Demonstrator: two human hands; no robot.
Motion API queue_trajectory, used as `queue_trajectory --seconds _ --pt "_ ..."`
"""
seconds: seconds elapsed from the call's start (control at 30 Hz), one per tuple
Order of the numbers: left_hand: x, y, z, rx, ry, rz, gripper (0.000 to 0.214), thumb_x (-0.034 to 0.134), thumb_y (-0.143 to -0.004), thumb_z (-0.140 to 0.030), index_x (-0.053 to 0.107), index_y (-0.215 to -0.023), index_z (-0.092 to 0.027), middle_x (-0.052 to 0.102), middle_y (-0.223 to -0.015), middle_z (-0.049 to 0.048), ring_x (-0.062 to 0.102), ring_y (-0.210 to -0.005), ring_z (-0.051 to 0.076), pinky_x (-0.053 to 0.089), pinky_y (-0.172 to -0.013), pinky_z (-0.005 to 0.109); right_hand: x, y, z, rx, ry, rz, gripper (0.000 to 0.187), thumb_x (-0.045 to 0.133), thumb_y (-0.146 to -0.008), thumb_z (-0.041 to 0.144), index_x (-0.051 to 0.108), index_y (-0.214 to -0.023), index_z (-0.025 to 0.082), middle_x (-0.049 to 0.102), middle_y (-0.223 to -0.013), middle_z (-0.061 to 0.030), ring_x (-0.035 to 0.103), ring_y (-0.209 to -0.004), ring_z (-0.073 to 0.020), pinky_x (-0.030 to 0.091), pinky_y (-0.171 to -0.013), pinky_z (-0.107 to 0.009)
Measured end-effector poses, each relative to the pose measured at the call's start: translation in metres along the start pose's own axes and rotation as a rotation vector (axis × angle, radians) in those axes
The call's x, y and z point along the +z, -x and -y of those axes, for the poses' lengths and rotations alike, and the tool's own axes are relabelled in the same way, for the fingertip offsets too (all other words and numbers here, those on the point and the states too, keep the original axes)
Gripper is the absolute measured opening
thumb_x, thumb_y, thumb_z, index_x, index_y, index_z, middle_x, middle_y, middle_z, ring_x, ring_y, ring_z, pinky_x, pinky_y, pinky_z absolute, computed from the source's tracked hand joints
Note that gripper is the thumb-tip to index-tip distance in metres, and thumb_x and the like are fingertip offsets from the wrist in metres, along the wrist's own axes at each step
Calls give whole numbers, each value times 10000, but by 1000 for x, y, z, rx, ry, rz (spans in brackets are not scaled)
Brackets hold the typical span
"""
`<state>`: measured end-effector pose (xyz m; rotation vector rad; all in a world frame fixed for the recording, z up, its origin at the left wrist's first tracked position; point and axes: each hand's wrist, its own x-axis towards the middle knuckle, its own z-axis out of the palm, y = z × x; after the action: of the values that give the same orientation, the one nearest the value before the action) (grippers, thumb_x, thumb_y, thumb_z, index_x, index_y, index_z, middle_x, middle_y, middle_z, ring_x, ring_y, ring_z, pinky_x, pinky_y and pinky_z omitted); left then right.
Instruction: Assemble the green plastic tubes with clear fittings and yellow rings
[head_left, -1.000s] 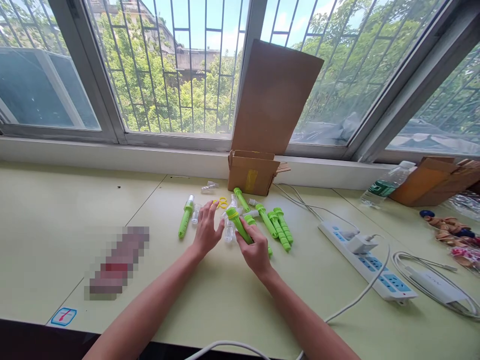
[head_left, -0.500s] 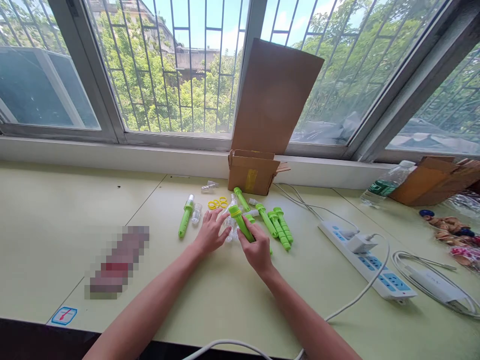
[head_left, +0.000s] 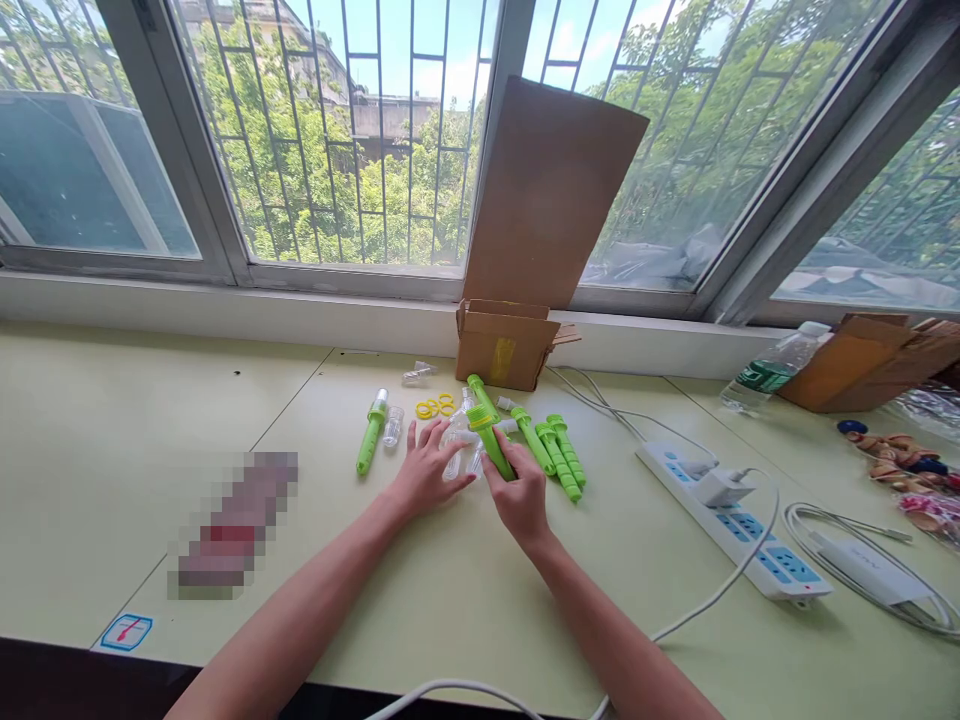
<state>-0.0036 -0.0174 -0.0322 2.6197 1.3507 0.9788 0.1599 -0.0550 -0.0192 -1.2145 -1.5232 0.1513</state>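
My right hand (head_left: 520, 495) is closed around a green plastic tube (head_left: 491, 442) and holds it tilted over the pale green table (head_left: 450, 590). My left hand (head_left: 424, 470) lies beside it with fingers spread, its fingertips on small clear plastic caps (head_left: 454, 455). Several more green tubes (head_left: 559, 455) lie just right of my right hand. One green tube with a clear tip (head_left: 371, 432) lies apart to the left, a clear cap (head_left: 391, 425) next to it. Yellow rings (head_left: 435, 406) sit behind my left hand.
A small open cardboard box (head_left: 504, 345) stands at the window ledge with a cardboard sheet (head_left: 551, 190) leaning behind it. A white power strip (head_left: 739, 525) with cables lies to the right. A water bottle (head_left: 776, 368) and another box (head_left: 862, 360) sit far right.
My right hand has moved the green tube slightly right and away. My left hand has shifted right and down onto the clear caps, uncovering the yellow rings.
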Motion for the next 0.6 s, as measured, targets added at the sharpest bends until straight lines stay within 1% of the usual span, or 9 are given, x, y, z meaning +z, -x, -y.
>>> queue_trajectory --seconds 0.1,0.17,0.23,0.37,0.6 --pt "1 -2 2 -75 -39 -104 371 581 -809 -450 581 -1129 -263 441 -1356 115 307 -1322 314 74 -1125 582 0 0 0 7 2 -5 418 548 -837 302 599 -1239 200 635 -849 -58 593 -758 -201 503 -716 -331" --pt "2 -3 4 -90 -54 -135 339 575 -818 -411 578 -1121 -259 457 -1336 120 320 -1314 311 90 -1125 580 0 0 0 6 6 -6 419 546 -838 305 599 -1241 201 636 -855 -60 594 -771 -205 500 -720 -332" --pt "2 -3 4 -75 -68 -131 330 572 -820 -392 575 -1120 -255 460 -1333 123 326 -1311 312 103 -1123 580 0 0 0 7 8 -4 420 550 -836 301 598 -1242 202 636 -858 -59 596 -773 -205 499 -725 -331" --pt "0 -3 1 -32 -104 -87 320 536 -839 -357 565 -1138 -247 456 -1349 122 334 -1310 313 101 -1122 583 0 0 0 17 1 5 421 561 -832 296 600 -1241 199 631 -851 -55 600 -749 -195 503 -723 -326" --pt "1 -8 -3 8 -120 -52 338 510 -828 -211 549 -1160 -263 507 -1313 105 361 -1303 303 56 -1126 586 1 0 -1 -14 3 -8 421 557 -836 323 603 -1235 197 639 -836 -60 598 -747 -202 509 -705 -333"
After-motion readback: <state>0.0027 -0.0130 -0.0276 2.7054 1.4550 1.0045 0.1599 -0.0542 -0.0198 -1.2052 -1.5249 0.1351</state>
